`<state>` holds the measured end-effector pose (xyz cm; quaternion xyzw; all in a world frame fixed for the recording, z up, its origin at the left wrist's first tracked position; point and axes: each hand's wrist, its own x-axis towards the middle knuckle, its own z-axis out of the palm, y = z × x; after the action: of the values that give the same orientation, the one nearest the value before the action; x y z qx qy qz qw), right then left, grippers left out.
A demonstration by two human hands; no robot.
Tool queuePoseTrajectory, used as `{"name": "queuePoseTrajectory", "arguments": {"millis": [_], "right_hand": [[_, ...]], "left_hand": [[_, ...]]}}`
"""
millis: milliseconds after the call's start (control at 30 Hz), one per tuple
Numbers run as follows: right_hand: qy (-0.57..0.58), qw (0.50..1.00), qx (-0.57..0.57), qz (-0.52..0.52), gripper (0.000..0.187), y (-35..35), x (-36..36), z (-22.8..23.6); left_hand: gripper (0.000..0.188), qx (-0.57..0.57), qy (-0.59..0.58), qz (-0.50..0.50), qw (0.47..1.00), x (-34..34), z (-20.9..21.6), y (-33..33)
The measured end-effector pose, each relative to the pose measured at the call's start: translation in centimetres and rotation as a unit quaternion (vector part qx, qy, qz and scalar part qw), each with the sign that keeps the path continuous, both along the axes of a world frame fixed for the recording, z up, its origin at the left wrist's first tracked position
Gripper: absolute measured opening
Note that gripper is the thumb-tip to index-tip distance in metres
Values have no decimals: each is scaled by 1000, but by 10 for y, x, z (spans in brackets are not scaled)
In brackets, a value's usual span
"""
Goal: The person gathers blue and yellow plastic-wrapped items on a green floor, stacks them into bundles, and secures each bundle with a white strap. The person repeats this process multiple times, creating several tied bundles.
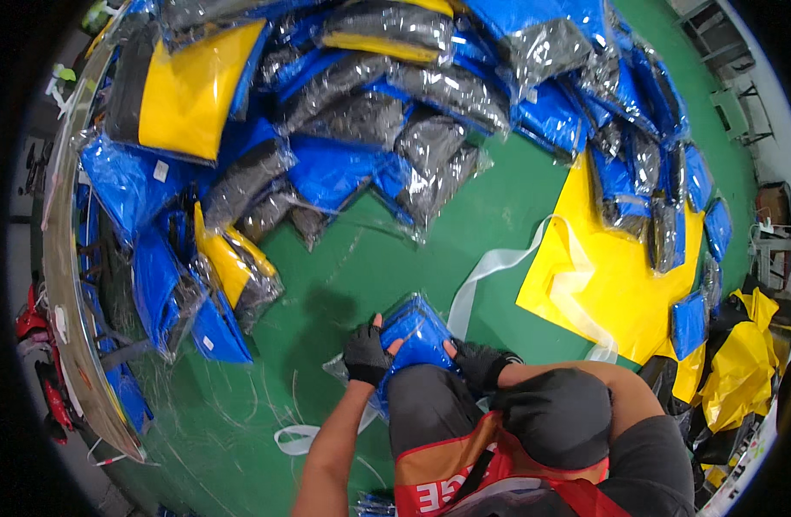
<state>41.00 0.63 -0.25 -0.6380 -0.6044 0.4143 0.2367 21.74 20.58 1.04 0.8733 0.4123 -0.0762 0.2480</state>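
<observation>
A folded blue sheet in clear plastic (419, 336) rests at my knees, its lower part hidden by one knee. My left hand (370, 354), in a black fingerless glove, grips its left edge with thumb and fingers. At the opposite edge my right hand (479, 365), gloved the same way, presses its thumb on the packet; my right fingers are partly hidden. A loose flap of clear plastic sticks out beside my left hand. Just right of the packet runs a translucent white strap (470, 293), which curves up onto a yellow sheet (557, 276).
Many packets of blue, black and yellow material (335, 164) are heaped ahead and to the left on the green floor (439, 258). More blue packets (624, 194) lie on the yellow sheet. Crumpled yellow and black sheets (740, 370) sit at far right. A long pale edge (85, 345) bounds the left.
</observation>
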Motion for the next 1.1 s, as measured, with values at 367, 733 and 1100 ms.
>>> {"name": "queuePoseTrajectory", "arguments": {"millis": [367, 733, 1100], "right_hand": [[124, 984, 8, -127, 29, 181, 50, 4], [426, 770, -200, -431, 83, 418, 143, 39], [303, 829, -186, -431, 72, 416, 167, 92]], "left_hand": [[69, 17, -10, 4, 1000, -23, -35, 8], [54, -83, -241, 519, 816, 32, -100, 234], [52, -447, -632, 525, 354, 151, -43, 85]]}}
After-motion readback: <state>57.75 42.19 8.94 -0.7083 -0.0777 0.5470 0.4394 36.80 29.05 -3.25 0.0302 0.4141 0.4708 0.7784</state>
